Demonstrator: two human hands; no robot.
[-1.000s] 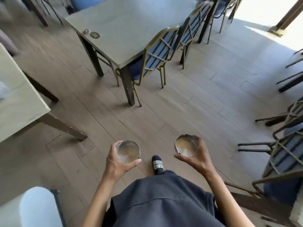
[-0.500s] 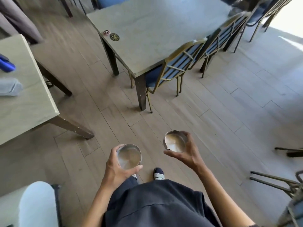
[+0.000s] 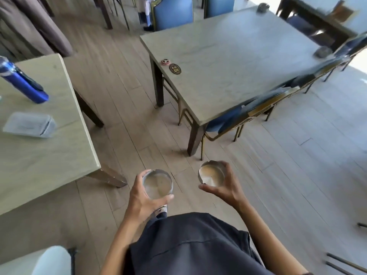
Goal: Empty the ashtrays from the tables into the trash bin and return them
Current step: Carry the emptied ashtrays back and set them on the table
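I carry two round metal ashtrays over the wooden floor. My left hand (image 3: 142,199) grips one ashtray (image 3: 157,184) by its rim, bowl facing up. My right hand (image 3: 225,188) holds the other ashtray (image 3: 211,173), tilted slightly toward me. Both bowls look empty and shiny. Ahead stands a grey table (image 3: 228,62) with two small round badges near its left corner, and two blurred dark ashtray-like objects (image 3: 322,52) near its far right side. No trash bin is in view.
A second table (image 3: 39,147) at left carries a blue bottle (image 3: 23,82) and a clear plastic box (image 3: 29,125). Blue chairs (image 3: 256,110) are tucked along the grey table's right side, more at its far end. An aisle of floor runs between the tables.
The view has swung right-to-left and forward: the grey table moved right in frame, the left table with bottle and box came into sight. Both hands keep holding their ashtrays.
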